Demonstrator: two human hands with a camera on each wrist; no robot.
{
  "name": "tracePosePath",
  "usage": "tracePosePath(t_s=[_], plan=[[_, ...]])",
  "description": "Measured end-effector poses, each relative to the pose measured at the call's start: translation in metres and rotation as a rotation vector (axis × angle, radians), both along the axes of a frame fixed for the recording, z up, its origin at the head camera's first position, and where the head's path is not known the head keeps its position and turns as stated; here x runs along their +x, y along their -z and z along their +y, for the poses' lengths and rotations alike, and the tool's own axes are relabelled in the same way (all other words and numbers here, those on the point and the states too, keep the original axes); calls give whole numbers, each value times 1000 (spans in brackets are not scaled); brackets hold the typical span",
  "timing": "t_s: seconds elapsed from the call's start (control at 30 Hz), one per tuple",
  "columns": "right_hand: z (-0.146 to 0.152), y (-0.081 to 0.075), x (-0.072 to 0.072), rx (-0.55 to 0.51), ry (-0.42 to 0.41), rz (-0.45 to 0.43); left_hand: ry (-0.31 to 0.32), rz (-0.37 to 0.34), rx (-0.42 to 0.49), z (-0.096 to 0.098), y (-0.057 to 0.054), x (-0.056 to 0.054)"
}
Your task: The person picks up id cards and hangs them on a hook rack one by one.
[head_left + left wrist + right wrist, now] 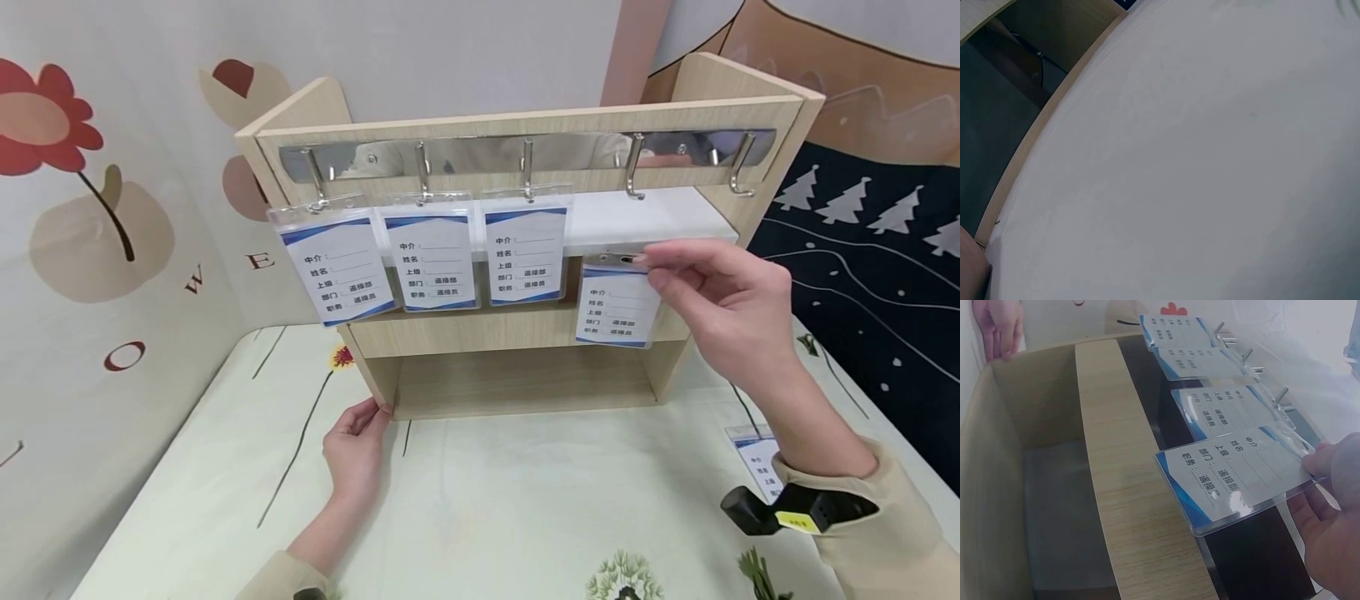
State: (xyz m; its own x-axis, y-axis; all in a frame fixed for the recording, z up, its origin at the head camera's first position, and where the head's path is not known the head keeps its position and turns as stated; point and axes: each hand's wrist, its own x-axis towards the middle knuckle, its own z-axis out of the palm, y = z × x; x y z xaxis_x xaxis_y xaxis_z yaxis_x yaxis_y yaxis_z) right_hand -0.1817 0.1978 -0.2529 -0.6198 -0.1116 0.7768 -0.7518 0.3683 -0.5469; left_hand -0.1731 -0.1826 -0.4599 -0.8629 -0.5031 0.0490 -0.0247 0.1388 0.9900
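My right hand (738, 312) pinches the top edge of a name badge in a clear plastic holder (617, 308), its slot beside the fingertips. This badge hangs upright below the fourth hook (633, 171), apart from it. Three similar badges (431, 262) hang side by side from the hooks to its left; the leftmost is tilted. My left hand (356, 450) grips the lower left front corner of the wooden shelf (472, 337), thumb at the edge. In the right wrist view the held badge (1235, 478) faces up, close to the hanging row.
A metal hook rail (480, 157) runs across the shelf's top board, and its rightmost hook (741, 167) carries nothing. Another badge (761, 462) lies on the tablecloth (510, 500), partly behind my right forearm. A printed curtain (172, 333) stands close at the left.
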Motion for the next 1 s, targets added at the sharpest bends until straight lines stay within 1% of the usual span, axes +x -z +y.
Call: tracePosePath(t_s=[0.23,0.37,0.7,0.87,1.0], plan=[[-1,2,1,-31,10,-19,10,6,1,0,-1,0],[-3,1,1,-20,4,-13,13,17,1,-1,-1,-1],[-8,-6,-3,-6,-25,31,14,-3,3,-2,-1,0],[-10,-12,-4,-2,0,44,8,0,2,-1,-1,1],[-12,-15,-7,-45,10,61,1,-2,2,0,-1,1]])
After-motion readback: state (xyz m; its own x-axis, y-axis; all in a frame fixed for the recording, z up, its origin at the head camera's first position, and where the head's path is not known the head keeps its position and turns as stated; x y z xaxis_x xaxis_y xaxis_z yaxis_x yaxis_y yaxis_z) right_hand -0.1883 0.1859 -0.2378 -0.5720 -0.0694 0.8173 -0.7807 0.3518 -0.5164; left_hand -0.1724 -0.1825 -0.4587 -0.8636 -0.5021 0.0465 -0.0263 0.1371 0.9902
